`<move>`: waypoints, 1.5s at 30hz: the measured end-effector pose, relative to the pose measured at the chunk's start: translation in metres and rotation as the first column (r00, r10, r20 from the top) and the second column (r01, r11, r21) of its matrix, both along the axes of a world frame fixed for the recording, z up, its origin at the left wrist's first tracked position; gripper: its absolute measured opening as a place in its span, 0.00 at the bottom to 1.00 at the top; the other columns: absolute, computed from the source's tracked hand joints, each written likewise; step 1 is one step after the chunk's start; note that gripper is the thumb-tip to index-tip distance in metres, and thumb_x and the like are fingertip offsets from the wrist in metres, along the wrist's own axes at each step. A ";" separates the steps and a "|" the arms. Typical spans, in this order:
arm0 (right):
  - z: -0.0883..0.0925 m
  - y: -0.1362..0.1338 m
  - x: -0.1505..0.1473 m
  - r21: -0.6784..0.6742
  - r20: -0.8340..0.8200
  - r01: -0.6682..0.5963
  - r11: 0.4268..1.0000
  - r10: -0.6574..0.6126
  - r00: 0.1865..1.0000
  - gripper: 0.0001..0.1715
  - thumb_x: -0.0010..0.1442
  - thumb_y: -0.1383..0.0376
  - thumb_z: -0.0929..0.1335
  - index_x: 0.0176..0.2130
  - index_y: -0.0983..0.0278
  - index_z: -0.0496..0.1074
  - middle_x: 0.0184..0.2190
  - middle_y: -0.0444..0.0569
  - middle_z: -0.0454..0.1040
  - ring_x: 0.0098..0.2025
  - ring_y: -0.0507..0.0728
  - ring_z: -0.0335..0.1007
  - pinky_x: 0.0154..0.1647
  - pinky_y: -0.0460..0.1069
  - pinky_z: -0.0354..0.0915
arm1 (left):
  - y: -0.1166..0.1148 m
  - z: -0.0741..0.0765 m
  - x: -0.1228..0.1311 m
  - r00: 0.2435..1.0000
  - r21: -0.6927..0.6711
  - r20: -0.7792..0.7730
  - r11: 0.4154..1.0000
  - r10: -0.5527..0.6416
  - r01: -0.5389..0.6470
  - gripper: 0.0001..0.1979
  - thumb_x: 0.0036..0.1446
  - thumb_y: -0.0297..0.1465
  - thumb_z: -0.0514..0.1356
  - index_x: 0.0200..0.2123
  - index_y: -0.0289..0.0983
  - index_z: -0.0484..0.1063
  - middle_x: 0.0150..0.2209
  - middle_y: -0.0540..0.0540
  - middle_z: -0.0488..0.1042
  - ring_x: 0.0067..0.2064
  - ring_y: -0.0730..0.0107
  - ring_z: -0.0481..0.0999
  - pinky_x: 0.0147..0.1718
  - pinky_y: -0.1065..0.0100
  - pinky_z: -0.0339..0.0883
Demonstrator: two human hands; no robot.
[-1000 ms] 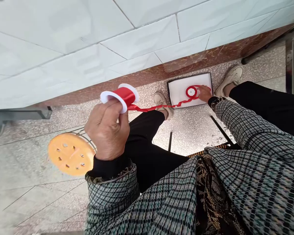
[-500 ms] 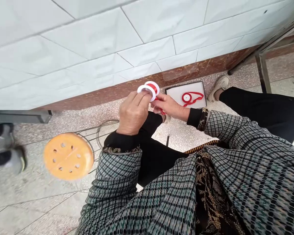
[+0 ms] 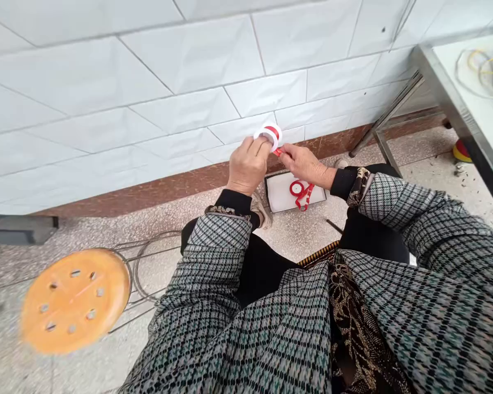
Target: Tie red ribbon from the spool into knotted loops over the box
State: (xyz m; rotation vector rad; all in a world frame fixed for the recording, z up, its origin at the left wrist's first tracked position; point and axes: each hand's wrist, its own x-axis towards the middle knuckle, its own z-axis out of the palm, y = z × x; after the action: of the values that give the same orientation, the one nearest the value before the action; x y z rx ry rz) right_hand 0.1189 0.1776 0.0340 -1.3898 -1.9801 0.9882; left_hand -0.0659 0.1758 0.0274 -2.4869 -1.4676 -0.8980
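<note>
My left hand (image 3: pixel 248 164) is closed around a white spool of red ribbon (image 3: pixel 268 134), held up in front of the tiled wall. Right beside it, my right hand (image 3: pixel 302 163) pinches the loose red ribbon end (image 3: pixel 278 152) coming off the spool. On the floor between my feet lies a shallow white box with a dark rim (image 3: pixel 276 198). Inside it sits a small coil of red ribbon (image 3: pixel 300 191) with loose tails.
An orange round stool seat with holes (image 3: pixel 74 299) stands at the lower left on a wire frame. A metal table edge (image 3: pixel 456 104) with cables on top runs along the right. A white tiled wall with a brown skirting is straight ahead.
My right hand left the coil in the box and came up to the spool, taking the ribbon end. Both hands rose together; the view tilted up and right.
</note>
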 end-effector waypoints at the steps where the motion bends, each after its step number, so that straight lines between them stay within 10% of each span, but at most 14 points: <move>1: 0.001 0.000 0.001 -0.006 0.005 0.012 1.000 -0.012 1.000 0.10 0.68 0.57 0.65 0.37 0.60 0.65 0.29 0.44 0.68 0.33 0.56 0.61 0.42 0.51 0.59 | -0.001 0.001 0.004 1.000 0.001 -0.005 1.000 -0.007 0.007 0.14 0.71 0.28 0.52 0.46 0.39 0.78 0.44 0.38 0.83 0.43 0.59 0.79 0.41 0.57 0.73; 13: -0.002 0.003 0.002 -0.105 -0.114 0.098 0.990 -0.110 0.987 0.12 0.63 0.69 0.63 0.27 0.60 0.62 0.22 0.41 0.61 0.26 0.53 0.56 0.35 0.49 0.61 | -0.009 -0.007 0.019 0.996 0.043 -0.092 0.999 -0.004 0.008 0.16 0.73 0.27 0.50 0.45 0.37 0.80 0.47 0.36 0.85 0.41 0.59 0.80 0.36 0.58 0.68; 19: -0.004 -0.002 0.007 -0.657 -0.367 -0.037 0.753 -0.278 0.888 0.16 0.59 0.77 0.62 0.23 0.63 0.65 0.18 0.41 0.64 0.19 0.50 0.58 0.22 0.46 0.60 | -0.010 -0.012 0.022 0.996 0.026 -0.084 1.000 -0.013 0.016 0.15 0.72 0.26 0.51 0.43 0.36 0.79 0.45 0.37 0.85 0.42 0.60 0.80 0.37 0.59 0.70; 34: 0.000 -0.012 0.039 -0.778 -0.360 -0.297 0.554 -0.004 0.933 0.16 0.55 0.82 0.65 0.22 0.66 0.69 0.22 0.46 0.70 0.26 0.51 0.67 0.30 0.45 0.65 | -0.003 -0.026 -0.021 0.861 -0.075 0.362 0.932 0.356 -0.354 0.05 0.68 0.30 0.57 0.38 0.41 0.71 0.40 0.43 0.79 0.51 0.58 0.79 0.54 0.55 0.72; 39: 0.007 0.006 0.057 -0.673 -0.222 -0.268 0.689 0.158 0.962 0.14 0.53 0.80 0.66 0.24 0.65 0.72 0.21 0.44 0.70 0.26 0.51 0.64 0.36 0.47 0.66 | -0.006 -0.016 -0.055 0.722 -0.084 0.477 0.844 0.501 -0.530 0.06 0.64 0.24 0.57 0.37 0.41 0.69 0.43 0.43 0.78 0.52 0.58 0.77 0.60 0.51 0.68; 45: 0.020 0.032 0.077 -0.396 0.550 -0.111 0.912 0.332 0.766 0.13 0.54 0.79 0.68 0.33 0.64 0.80 0.29 0.48 0.77 0.36 0.57 0.72 0.39 0.50 0.64 | -0.014 0.005 -0.089 0.454 -0.161 0.603 0.658 0.655 -0.735 0.11 0.61 0.18 0.56 0.34 0.40 0.61 0.43 0.40 0.74 0.51 0.61 0.73 0.61 0.52 0.65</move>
State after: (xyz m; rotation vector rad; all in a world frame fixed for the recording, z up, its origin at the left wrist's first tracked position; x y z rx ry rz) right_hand 0.1963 0.2098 0.0538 -1.8757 -2.5917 1.1301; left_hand -0.1547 0.1616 0.0322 -1.2085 -2.2599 -1.5849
